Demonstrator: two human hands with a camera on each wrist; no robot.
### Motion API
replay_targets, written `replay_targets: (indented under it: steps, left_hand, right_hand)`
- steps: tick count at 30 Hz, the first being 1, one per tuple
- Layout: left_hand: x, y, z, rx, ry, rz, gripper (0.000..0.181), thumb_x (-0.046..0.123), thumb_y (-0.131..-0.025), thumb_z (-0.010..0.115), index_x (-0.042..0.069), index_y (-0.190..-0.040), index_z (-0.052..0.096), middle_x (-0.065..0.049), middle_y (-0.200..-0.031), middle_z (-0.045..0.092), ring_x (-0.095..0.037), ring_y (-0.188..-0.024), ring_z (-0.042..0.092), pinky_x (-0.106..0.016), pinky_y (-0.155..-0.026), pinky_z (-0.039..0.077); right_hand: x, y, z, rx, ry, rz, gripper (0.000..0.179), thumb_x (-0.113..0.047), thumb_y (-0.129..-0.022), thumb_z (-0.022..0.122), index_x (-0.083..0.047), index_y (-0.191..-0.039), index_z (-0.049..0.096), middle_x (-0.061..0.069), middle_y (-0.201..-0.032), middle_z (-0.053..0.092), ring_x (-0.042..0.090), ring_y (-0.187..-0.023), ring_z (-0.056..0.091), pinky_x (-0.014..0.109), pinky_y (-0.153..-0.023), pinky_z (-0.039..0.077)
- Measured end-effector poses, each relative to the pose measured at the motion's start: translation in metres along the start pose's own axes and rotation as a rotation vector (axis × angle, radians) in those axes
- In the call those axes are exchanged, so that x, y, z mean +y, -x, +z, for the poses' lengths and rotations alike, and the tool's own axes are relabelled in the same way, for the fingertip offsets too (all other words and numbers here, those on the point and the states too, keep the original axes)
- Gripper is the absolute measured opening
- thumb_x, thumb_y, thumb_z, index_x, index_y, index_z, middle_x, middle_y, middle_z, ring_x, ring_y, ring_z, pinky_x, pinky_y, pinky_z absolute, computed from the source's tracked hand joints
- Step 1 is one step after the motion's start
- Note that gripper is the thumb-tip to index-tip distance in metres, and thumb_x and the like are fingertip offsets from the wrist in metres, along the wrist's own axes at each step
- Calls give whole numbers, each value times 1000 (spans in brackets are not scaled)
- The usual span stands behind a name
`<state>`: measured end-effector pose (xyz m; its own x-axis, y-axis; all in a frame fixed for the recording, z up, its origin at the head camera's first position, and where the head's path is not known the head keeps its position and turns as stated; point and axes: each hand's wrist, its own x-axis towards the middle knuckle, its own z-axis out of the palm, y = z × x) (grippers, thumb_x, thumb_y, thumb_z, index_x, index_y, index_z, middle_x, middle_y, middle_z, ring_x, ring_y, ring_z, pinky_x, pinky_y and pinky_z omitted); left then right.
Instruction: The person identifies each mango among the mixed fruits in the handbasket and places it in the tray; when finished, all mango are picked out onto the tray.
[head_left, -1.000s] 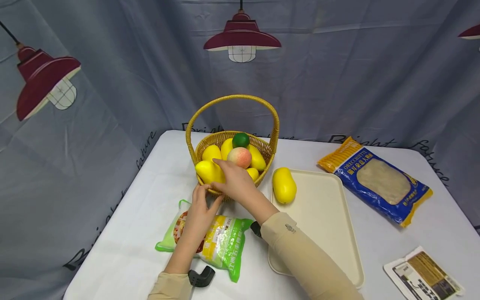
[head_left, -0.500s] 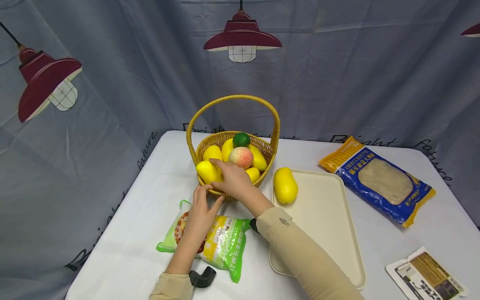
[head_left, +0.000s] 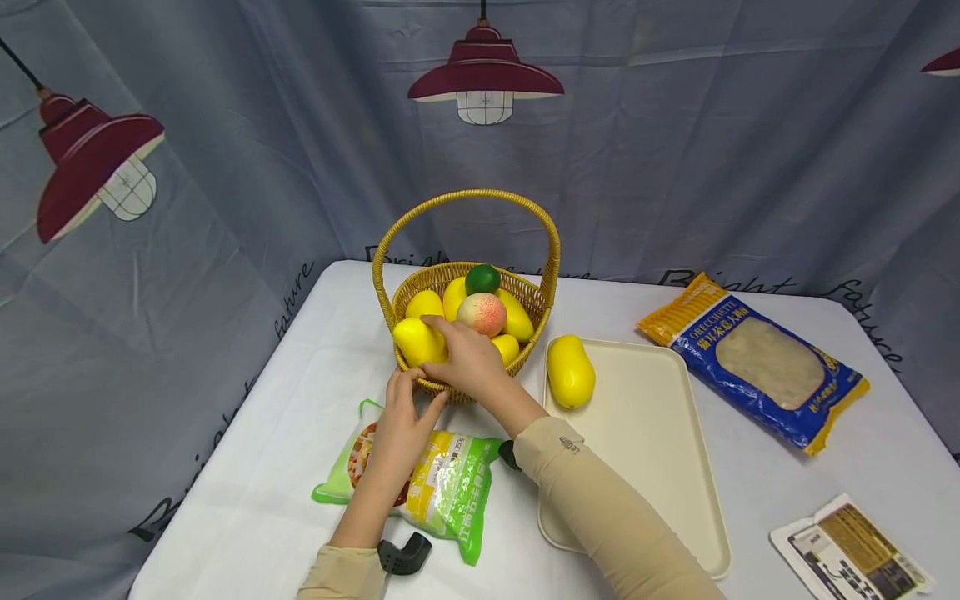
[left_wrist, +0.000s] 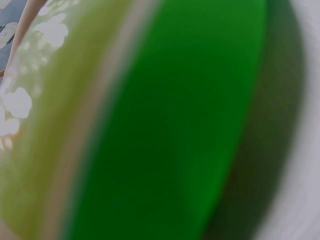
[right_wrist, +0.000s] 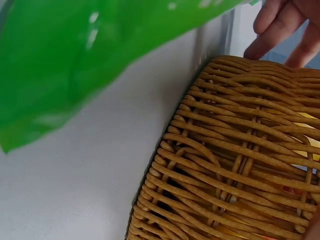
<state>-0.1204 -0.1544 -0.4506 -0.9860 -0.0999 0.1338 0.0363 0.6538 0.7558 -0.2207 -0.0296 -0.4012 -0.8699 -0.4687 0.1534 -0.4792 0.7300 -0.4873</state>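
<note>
My right hand (head_left: 474,360) reaches over the front rim of a wicker basket (head_left: 543,302) and grips a yellow mango (head_left: 417,340) at its front left. My left hand (head_left: 402,423) is at the basket's near side, fingers and thumb spread against the weave. In the right wrist view, fingers (right_wrist: 280,30) touch the basket wall (right_wrist: 240,145). Inside the basket lie several other yellow mangoes (head_left: 516,317), a peach (head_left: 482,314) and a green round fruit (head_left: 482,278). The left wrist view is filled by a blurred green bag (left_wrist: 170,120).
A green and yellow food bag (head_left: 450,479) lies under my left forearm. To the right stands a beige tray (head_left: 645,450) with one yellow mango (head_left: 571,372) on it. Farther right are a blue orecchiette bag (head_left: 772,358) and a flat brown and white packet (head_left: 851,550).
The right hand shifts very slightly with the yellow mango, which tilts a little. The left hand stays at the basket's near side.
</note>
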Motion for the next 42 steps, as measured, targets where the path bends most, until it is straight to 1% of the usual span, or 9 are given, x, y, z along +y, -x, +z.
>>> replay_targets:
  steps: [4,11,13,17,20,26,33,37,42]
  left_hand:
    - [1,0,1,-8,-4,-9,51,52,-96,52,17,-130,40,-14,-153,22,-39,-125,45,-54,-86,48]
    - [0,-1,1,-1,-23,4,49,54,-96,50,19,-128,40,-15,-153,21,-42,-112,54,-49,-73,51]
    - [0,-1,0,4,-26,9,51,55,-95,50,18,-129,40,-16,-153,22,-41,-119,50,-51,-77,51]
    - [-1,-1,0,7,-32,11,58,57,-94,49,15,-133,39,-15,-151,24,-36,-105,56,-48,-74,51]
    - [-2,-1,0,12,-33,11,59,58,-94,49,14,-134,40,-14,-149,27,-34,-106,55,-47,-75,50]
    - [0,-1,1,5,-23,7,58,55,-95,51,13,-134,40,-17,-152,22,-39,-121,48,-52,-79,49]
    - [0,-3,4,-3,-21,1,59,56,-95,50,14,-134,40,-16,-153,22,-39,-120,48,-52,-79,49]
    - [1,-1,3,-20,-11,-18,60,59,-94,49,15,-134,40,-16,-154,19,-40,-125,45,-53,-82,48]
    - [1,0,2,-20,6,-30,59,61,-93,49,18,-132,40,-15,-155,17,-39,-128,41,-55,-87,46]
  right_hand:
    - [1,4,-3,59,-93,28,70,-43,-81,77,-25,-142,47,4,-125,61,21,-101,62,39,-79,50]
    - [8,13,-15,181,-250,38,71,-40,-80,79,-27,-141,47,1,-123,61,18,-88,61,34,-73,50]
    - [11,17,-21,211,-316,39,71,-38,-80,80,-26,-142,47,1,-124,61,18,-91,63,33,-75,51]
    - [20,28,-38,258,-434,62,70,-32,-80,81,-25,-141,47,5,-119,61,17,-93,62,34,-76,53]
    - [29,39,-54,284,-478,94,70,-32,-80,80,-27,-142,46,7,-119,60,20,-92,60,36,-75,53]
    - [64,71,-89,341,-484,227,71,-36,-81,78,-33,-143,42,9,-121,57,26,-92,59,38,-73,52]
    - [130,115,-117,407,-409,471,76,-46,-83,74,-29,-148,36,15,-124,54,29,-96,55,36,-77,48]
    - [164,135,-119,363,-375,558,78,-45,-85,71,-22,-149,34,18,-125,52,32,-103,52,31,-75,45]
    - [187,141,-114,162,-381,651,86,-52,-85,69,-16,-152,28,24,-124,50,35,-98,58,35,-72,50]
